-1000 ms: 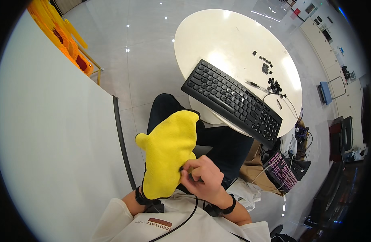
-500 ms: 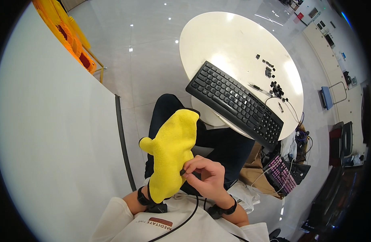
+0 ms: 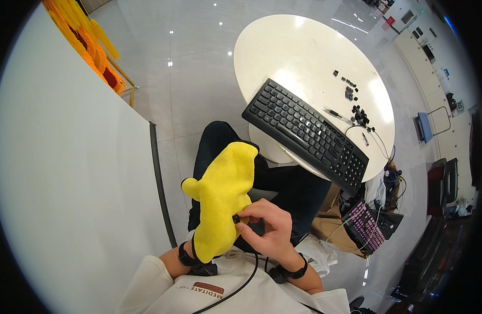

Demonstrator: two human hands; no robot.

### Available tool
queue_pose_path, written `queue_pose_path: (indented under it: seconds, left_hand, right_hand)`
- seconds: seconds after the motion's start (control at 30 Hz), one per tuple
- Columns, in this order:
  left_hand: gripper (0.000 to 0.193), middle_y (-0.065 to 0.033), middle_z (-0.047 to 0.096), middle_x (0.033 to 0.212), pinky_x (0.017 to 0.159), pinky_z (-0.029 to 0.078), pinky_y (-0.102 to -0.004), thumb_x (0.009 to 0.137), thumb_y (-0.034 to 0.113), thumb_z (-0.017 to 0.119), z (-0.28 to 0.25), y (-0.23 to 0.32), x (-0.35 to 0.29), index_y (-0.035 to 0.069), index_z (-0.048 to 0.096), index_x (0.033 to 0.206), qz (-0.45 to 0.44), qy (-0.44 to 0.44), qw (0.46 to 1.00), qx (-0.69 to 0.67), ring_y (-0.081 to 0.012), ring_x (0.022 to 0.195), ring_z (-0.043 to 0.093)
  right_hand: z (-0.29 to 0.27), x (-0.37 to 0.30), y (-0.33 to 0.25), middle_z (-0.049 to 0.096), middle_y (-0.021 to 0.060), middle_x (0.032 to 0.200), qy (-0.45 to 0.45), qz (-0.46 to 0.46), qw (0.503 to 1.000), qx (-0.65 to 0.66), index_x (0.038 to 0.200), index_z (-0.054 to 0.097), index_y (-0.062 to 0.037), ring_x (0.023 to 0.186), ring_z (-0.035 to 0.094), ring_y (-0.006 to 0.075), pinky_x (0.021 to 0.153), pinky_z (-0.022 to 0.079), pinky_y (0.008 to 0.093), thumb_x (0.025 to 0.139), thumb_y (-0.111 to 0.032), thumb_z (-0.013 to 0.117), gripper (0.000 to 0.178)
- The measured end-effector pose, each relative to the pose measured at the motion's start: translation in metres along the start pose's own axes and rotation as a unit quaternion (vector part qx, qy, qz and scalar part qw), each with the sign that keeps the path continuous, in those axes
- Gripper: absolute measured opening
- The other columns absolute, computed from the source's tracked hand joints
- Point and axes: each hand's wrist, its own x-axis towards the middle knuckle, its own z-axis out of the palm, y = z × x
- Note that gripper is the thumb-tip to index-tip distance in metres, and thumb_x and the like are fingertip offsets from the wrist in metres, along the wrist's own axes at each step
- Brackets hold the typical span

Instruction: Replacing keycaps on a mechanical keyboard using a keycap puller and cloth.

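A thick yellow cleaning mitt covers my left hand, which lies flat over my lap with its thumb apart on the left. The fingers themselves are hidden inside the fabric. Against the mitt's right side, the thumb and fingertips of my right hand pinch a small black keycap. Ahead to the right, a black keyboard rests across the near edge of the table, and some keys at its right end look uncovered.
Several loose keycaps, a pen and a small slim tool lie on the round white table. Below its right edge, a pink keyboard leans on a cardboard box. A white panel stands at my left.
My right fingertips have shifted slightly up and left along the mitt, and more of the keycap shows. My left hand stays almost in place.
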Motion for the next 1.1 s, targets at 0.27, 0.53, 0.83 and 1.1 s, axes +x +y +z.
queue_pose_path:
  seconds: [0.27,0.53,0.83,1.1]
  left_hand:
    - [0.041,-0.0115,0.071,0.139,0.105,0.058,-0.0367,0.121,0.022,0.064,-0.001,-0.014,-0.006,0.003,0.059,0.156,0.005,-0.02,0.995,-0.098,-0.0247,0.12,0.069]
    - [0.047,-0.0117,0.067,0.146,0.109,0.057,-0.0376,0.121,0.029,0.062,-0.001,-0.011,0.006,0.006,0.054,0.162,-0.052,-0.048,0.975,-0.209,-0.025,0.126,0.067]
    - [0.055,-0.0118,0.063,0.154,0.114,0.056,-0.0385,0.122,0.037,0.06,0.003,-0.007,0.02,0.008,0.048,0.167,-0.141,-0.085,0.91,-0.381,-0.0252,0.134,0.065]
    - [0.062,-0.0119,0.059,0.162,0.118,0.055,-0.0393,0.122,0.044,0.057,0.002,-0.007,0.022,0.011,0.043,0.172,-0.169,-0.094,0.876,-0.442,-0.0254,0.141,0.063]
  right_hand:
    - [-0.003,0.006,-0.019,0.083,0.0115,0.105,0.006,-0.041,0.99,-0.138,0.111,0.085,-0.0008,0.084,0.075,0.0174,0.072,0.06,0.0303,0.083,0.003,0.091,0.03]
    - [-0.018,0.013,-0.031,0.081,0.0107,0.102,-0.049,-0.078,0.98,-0.178,0.109,0.085,-0.0029,0.085,0.077,0.0257,0.075,0.063,0.0334,0.083,0.007,0.092,0.029]
    - [-0.034,0.023,-0.02,0.079,0.0061,0.11,-0.127,-0.153,0.961,-0.192,0.119,0.087,-0.0107,0.088,0.075,0.0239,0.074,0.061,0.0346,0.08,0.009,0.089,0.044]
    - [-0.039,0.031,-0.024,0.079,0.0046,0.109,-0.185,-0.182,0.943,-0.21,0.121,0.088,-0.0112,0.089,0.074,0.0222,0.073,0.061,0.0337,0.08,0.008,0.086,0.045]
